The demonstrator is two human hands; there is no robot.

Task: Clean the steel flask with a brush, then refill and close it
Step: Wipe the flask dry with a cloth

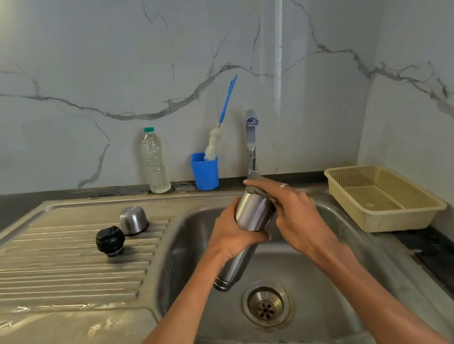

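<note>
The steel flask is held over the sink basin, tilted with its open mouth pointing down towards the drain. My left hand grips its middle. My right hand presses a grey-green scrub pad against the flask's base end. The bottle brush, white bristles and blue handle, stands in a blue cup against the wall. The black stopper and the steel cup lid lie on the drainboard. A clear plastic water bottle stands beside the blue cup.
The tap rises just behind my hands, with no water visibly running. The sink has a round drain in its floor. A beige perforated basket sits on the dark counter to the right. The ribbed drainboard lies to the left.
</note>
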